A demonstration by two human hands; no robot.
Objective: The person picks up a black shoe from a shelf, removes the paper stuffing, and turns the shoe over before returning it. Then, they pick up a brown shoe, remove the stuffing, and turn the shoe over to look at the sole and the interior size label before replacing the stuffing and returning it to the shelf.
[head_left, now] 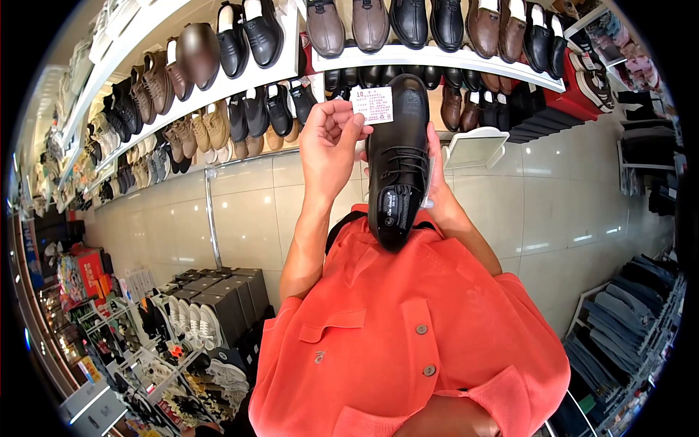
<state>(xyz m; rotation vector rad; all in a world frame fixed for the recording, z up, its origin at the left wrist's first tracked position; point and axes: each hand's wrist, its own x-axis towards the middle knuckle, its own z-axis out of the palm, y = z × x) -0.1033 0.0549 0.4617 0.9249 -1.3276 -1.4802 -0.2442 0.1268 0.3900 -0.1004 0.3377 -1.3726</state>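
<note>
Fingertips (355, 125) of the left hand (328, 149) pinch the lower left corner of a small white printed paper tag (374, 106), the other fingers loosely curled; this grip leaves nearly all the print uncovered and facing the wearer, probably for reading. The tag overlaps the left edge of a glossy black leather lace-up shoe (399, 138) near its toe; whether the two are attached, I cannot tell

Held in front of the wearer's chest, the shoe points its toe away and its heel towards the red short-sleeved shirt (393, 291), so laces and insole lettering are both in sight. The right hand (439, 182) supports it from the right side and seemingly beneath, likely to bear its weight; most of its fingers are hidden, so whether they are spread or pressed together cannot be told. Beyond, a long white shelf (437, 58) carries brown and black leather shoes (370, 25), set in rows, presumably for display
</note>
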